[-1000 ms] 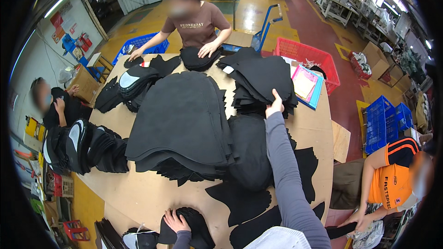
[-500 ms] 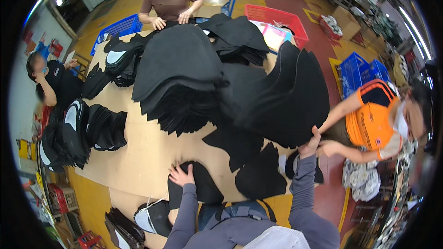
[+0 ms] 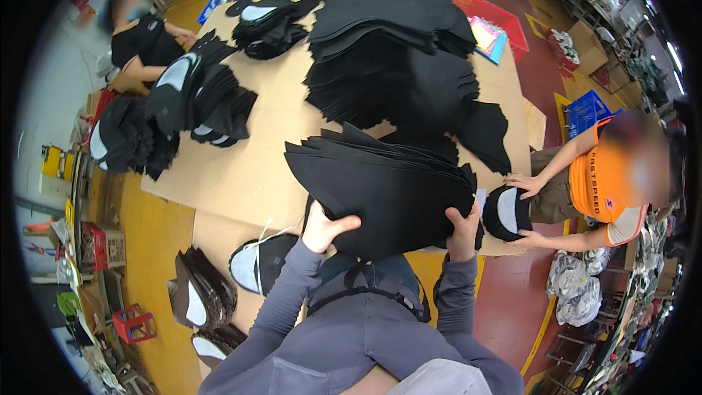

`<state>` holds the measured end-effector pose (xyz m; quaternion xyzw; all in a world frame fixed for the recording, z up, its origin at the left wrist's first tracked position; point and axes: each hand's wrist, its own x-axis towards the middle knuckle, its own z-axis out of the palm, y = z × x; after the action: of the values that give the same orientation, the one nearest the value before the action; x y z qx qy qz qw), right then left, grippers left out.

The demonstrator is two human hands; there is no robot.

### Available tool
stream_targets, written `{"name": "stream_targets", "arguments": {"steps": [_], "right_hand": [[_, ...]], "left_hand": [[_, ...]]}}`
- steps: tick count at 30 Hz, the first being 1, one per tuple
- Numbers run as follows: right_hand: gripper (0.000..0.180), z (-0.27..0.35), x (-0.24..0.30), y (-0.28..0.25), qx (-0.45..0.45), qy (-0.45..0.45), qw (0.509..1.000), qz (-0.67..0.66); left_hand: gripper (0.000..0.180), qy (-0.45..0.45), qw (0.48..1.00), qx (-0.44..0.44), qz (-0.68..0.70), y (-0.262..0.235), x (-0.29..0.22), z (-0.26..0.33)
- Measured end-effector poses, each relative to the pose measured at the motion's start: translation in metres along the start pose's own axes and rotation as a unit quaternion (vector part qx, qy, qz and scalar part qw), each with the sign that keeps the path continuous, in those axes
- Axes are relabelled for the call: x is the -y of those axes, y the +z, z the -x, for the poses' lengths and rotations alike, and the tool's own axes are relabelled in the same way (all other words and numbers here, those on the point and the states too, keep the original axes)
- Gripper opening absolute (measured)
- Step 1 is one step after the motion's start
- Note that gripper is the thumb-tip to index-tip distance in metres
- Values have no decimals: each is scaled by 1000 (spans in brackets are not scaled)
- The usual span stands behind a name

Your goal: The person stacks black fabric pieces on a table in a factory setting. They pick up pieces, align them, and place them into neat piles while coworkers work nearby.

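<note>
A thick bundle of black cut sheet pieces (image 3: 387, 201) stands tilted up at the table's near edge, right before me. My left hand (image 3: 325, 228) grips its lower left side, thumb across the front piece. At its right end my right hand (image 3: 462, 232) holds it too, thumb in front and fingers behind. Beyond it rises a large pile of black pieces (image 3: 358, 80), with a loose black piece (image 3: 485, 135) hanging off its right side. Just left of my left hand lies a black piece with a pale grey patch (image 3: 267, 267).
A co-worker in orange (image 3: 596, 175) at the right has both hands on a black-and-white stack (image 3: 506, 212). Two others stand at the far and left sides. Patched stacks (image 3: 179, 95) occupy the cardboard-coloured tabletop's (image 3: 252, 153) left. A red basket (image 3: 504, 18) stands far right.
My right hand has come down from the raised sheets, and both hands now hold a bundle before me. The view has shifted. The orange-clad co-worker's hands now rest on a patched stack.
</note>
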<state>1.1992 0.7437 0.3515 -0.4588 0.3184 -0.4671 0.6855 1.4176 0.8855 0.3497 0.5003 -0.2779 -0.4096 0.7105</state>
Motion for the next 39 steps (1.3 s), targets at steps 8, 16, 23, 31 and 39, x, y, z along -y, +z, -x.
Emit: {"name": "stream_targets", "arguments": {"steps": [8,16,23,31,39], "right_hand": [[65,-19,-117,31,18,186,959,-212],[50,-20,-220,-4,16,249,944,-214],[50,-36,-225,-9,55,228,958,-164],[46,-39,-245,8,-7,173,980,-98],[62,-37,-239,-8,66,169,980,-86]], "left_hand": [[47,127,910,-44,-392,-65,28,12],[68,43,868,96,-486,-119,43,-23],[63,52,969,-107,-216,-87,99,-5],[78,24,943,-119,-310,-111,112,-10],[78,202,885,-83,-411,-75,99,24]]}}
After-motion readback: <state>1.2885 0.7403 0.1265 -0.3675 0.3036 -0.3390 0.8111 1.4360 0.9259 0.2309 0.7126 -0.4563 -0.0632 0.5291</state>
